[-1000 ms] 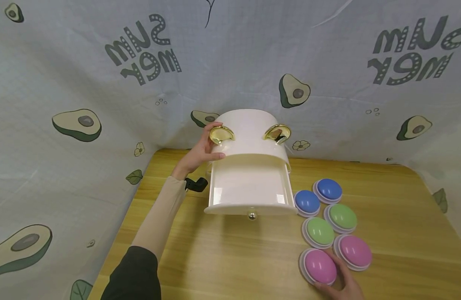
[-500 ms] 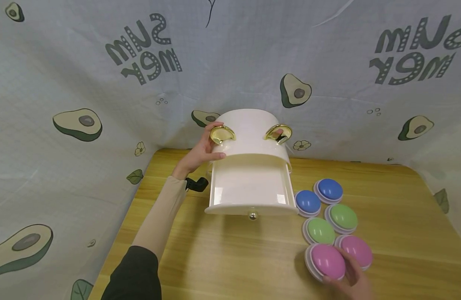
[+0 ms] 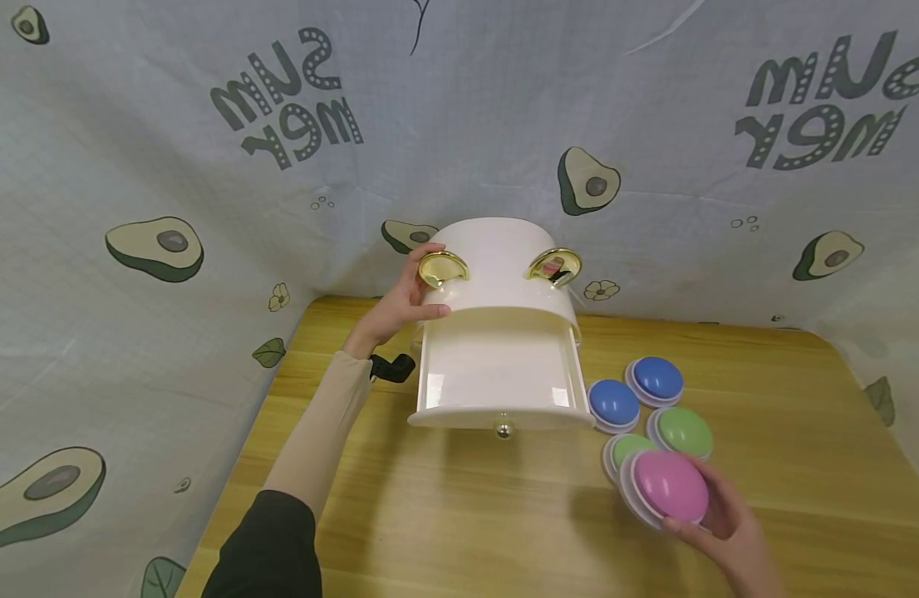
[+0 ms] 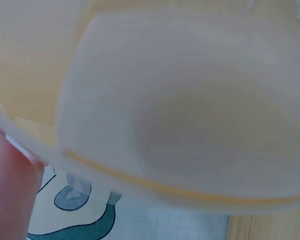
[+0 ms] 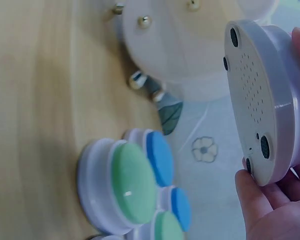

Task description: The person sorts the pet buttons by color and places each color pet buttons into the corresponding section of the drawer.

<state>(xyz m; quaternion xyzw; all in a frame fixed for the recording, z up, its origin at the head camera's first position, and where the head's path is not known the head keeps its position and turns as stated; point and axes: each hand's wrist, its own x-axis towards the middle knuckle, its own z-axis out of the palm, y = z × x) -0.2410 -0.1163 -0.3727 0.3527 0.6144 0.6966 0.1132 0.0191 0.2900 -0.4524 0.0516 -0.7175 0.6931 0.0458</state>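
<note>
My right hand (image 3: 736,540) holds a pink domed push button (image 3: 670,483) by its rim, thumb at the near side, raised over the table. In the right wrist view its white base (image 5: 252,95) shows small holes and dark round feet. My left hand (image 3: 400,299) grips the left side of a white drawer box (image 3: 497,262) with two gold ears, thumb on the front. The box's drawer (image 3: 497,365) is pulled out, its inside bare. Pale, blurred box surfaces fill most of the left wrist view. The second pink button is hidden behind the held one and my right hand.
Right of the drawer stand two blue buttons (image 3: 613,404) and two green buttons (image 3: 682,432); the held button partly covers the nearer green one. A gold knob (image 3: 503,429) sticks out from the drawer front. A patterned cloth (image 3: 489,108) hangs behind the wooden table (image 3: 459,515).
My right hand has lifted the nearer pink button off the table and moved it away from me and slightly right, now overlapping a green button. My left hand and the drawer box stay put.
</note>
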